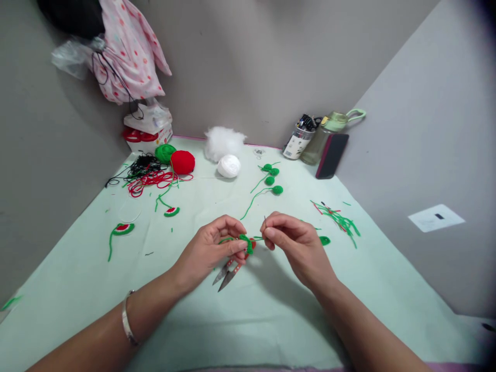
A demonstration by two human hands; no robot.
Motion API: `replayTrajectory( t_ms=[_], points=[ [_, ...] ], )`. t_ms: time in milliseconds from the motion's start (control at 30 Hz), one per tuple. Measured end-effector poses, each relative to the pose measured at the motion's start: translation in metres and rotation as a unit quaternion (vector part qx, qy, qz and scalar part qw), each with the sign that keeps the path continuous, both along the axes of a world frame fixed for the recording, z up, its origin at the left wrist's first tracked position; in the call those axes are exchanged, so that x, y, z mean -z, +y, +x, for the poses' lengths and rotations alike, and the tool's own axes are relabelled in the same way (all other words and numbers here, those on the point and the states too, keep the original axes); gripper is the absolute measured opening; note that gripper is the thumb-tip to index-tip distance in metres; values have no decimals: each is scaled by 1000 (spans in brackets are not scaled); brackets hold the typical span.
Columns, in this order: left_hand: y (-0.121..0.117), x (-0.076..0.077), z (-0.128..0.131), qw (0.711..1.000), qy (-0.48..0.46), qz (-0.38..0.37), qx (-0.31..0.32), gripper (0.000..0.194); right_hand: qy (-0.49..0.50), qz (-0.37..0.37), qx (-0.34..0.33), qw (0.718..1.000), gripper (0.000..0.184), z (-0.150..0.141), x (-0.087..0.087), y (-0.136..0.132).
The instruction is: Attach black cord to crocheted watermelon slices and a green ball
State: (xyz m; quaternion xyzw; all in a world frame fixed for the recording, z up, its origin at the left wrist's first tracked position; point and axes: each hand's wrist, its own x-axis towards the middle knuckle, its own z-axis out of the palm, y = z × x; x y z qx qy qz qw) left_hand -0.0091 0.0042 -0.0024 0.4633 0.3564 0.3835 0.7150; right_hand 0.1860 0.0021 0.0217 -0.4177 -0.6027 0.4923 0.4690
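Observation:
My left hand (217, 240) is closed on a small green crochet piece (248, 244), pinched between thumb and fingers. My right hand (290, 243) pinches a thin needle (265, 221), its tip pointing up. A short strand of green yarn (258, 238) runs from the crochet piece toward the right fingers. Behind and below my left fingers lie thread snips (228, 274) with orange-red handles, blades toward me and apart. Partly behind my right hand, a flat green crochet piece (324, 241) rests on the table.
Several green crochet balls (277, 190) lie beyond my hands. Two watermelon-slice pieces (124, 229) are at left, near red yarn (183, 162), green yarn (165, 153) and white yarn (229, 166). Yarn scraps (341, 222), a phone (332, 156), bottle (315, 144) and pen holder (297, 143) stand or lie right.

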Motion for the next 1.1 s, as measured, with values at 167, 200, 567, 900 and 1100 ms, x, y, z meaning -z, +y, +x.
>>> replayTrajectory(
  t_ms=[167,200,567,900,1100],
  points=[
    [2,-4,-3,1000,4,6,-15,13,-209,227,31,951,10,6,-3,-2],
    [2,-5,-4,1000,6,7,-15,13,-231,246,32,941,11,7,-4,-2],
    [3,-1,-6,1000,11,25,-7,13,-293,277,-11,915,22,9,-8,-9],
    [2,-3,-5,998,45,40,-26,17,-348,252,-35,902,22,9,-9,-10],
    [3,-1,-5,997,53,46,-20,16,-353,252,-50,899,23,11,-13,-11]
  ],
)
